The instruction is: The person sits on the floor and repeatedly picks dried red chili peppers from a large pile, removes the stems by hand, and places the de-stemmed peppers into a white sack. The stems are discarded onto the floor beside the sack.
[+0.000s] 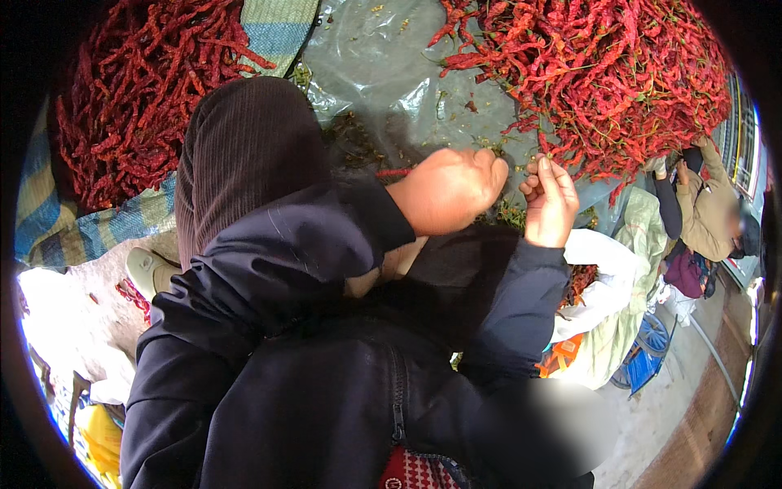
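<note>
My left hand (452,189) is curled into a fist with its back toward me. The tail of a red chilli pepper (394,173) sticks out beyond it on the left; the fingers hide the rest. To its right, the thumb and forefinger of my right hand (553,198) are pinched together at the lower end of another wrinkled red chilli (542,142). A small gap separates the hands. Just beyond the right hand spreads a large heap of red chillies with green stems (611,85). Under and between the hands, plastic sheeting (366,67) carries scattered stem bits (513,214).
A second, darker chilli heap (146,110) lies on a striped woven sheet (272,30) beyond my knee (256,134). At right are a white sack (602,260) holding chillies, a blue wheeled object (647,354) and another person (708,208) beside the large heap.
</note>
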Demonstrator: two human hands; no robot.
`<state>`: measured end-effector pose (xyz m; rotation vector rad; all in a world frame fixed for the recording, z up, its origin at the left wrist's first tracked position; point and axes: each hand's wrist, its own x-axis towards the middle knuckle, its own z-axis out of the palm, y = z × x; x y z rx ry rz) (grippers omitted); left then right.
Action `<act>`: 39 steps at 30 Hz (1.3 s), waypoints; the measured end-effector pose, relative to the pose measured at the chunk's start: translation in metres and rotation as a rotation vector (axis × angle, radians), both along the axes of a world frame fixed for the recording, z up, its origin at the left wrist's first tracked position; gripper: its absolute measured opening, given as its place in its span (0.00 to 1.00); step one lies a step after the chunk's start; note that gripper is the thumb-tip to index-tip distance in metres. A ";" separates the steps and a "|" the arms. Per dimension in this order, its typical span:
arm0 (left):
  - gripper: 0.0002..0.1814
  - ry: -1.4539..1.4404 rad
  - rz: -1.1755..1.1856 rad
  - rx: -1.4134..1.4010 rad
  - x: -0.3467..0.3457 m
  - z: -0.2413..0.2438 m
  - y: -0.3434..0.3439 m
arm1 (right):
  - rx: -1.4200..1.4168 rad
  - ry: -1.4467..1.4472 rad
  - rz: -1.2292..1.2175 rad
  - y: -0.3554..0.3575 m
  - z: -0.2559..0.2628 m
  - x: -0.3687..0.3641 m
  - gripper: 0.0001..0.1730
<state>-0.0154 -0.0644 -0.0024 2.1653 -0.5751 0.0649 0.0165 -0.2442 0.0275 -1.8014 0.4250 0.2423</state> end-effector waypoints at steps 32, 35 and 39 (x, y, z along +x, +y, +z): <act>0.11 0.647 0.537 -0.887 0.051 -0.038 0.020 | -0.197 0.216 0.112 -0.021 -0.053 0.032 0.23; 0.12 0.607 0.458 -0.800 0.049 -0.024 0.015 | -0.694 0.033 0.110 -0.057 -0.092 0.044 0.28; 0.13 0.598 0.437 -0.751 0.051 -0.035 0.009 | -1.007 -0.235 0.232 -0.061 -0.127 0.058 0.26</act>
